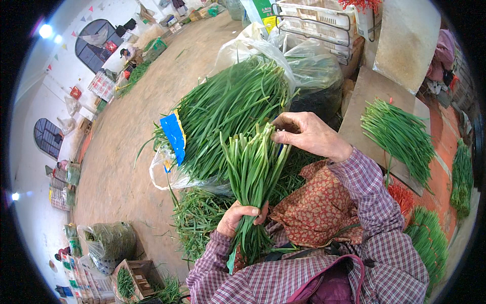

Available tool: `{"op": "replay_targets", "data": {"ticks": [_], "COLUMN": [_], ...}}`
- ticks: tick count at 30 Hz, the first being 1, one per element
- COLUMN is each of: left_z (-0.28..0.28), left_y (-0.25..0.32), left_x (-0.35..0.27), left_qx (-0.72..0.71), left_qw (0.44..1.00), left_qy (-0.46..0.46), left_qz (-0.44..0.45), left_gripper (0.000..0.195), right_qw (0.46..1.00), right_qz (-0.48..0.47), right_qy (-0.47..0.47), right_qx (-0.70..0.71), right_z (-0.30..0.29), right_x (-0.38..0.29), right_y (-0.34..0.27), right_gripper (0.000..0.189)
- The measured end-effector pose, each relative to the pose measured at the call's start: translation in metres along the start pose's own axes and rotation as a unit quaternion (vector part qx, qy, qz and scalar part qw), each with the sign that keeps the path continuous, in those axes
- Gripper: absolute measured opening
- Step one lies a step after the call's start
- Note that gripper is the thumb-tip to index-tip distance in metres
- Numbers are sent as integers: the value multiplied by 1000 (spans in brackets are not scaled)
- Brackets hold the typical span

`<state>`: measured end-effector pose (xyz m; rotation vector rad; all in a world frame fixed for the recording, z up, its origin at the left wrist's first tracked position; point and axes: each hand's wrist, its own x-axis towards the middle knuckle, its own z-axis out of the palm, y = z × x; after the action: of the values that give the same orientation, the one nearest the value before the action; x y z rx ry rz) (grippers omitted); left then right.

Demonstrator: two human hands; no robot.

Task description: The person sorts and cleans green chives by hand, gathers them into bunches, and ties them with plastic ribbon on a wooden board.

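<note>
My left hand [240, 217] is wrapped around the leafy middle of a bunch of garlic chives [254, 167]. The bunch stands nearly upright, its pale cut stem ends on top and its leaves hanging below the fist. At those stem ends, the thumb and bent fingers of my right hand [309, 135] pinch the right side of the bunch; some fingertips are hidden. Just beyond both hands lies a large heap of garlic chives [231, 110] in an open clear plastic bag [262, 43]. Loose leaf scraps [199, 220] are piled below it. A red patterned cloth [319, 201] covers my lap.
To the right, another chive bundle [398, 136] lies on a board [355, 117]. Red ties [400, 195] and tied chives [427, 239] are nearer me. Stacked white crates [315, 19] stand beyond the bag. Across the floor [133, 140], a person [131, 53] sits by more greens.
</note>
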<state>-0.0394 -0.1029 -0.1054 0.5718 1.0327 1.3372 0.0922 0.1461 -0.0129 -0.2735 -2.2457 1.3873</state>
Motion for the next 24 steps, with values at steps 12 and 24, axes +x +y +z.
{"op": "replay_targets", "data": {"ticks": [12, 24], "left_z": [10, 47], "left_y": [-2, 18], "left_x": [13, 32], "left_qx": [-58, 46], "left_qw": [998, 986], "left_qy": [4, 137], "left_qz": [-8, 79], "left_gripper": [34, 38], "right_qw": [929, 982], "right_qz": [-97, 148], "right_qy": [224, 29], "right_qx": [-279, 118], "right_z": [14, 16], "right_x": [-2, -45], "right_y": [23, 33], "right_gripper": [19, 98]}}
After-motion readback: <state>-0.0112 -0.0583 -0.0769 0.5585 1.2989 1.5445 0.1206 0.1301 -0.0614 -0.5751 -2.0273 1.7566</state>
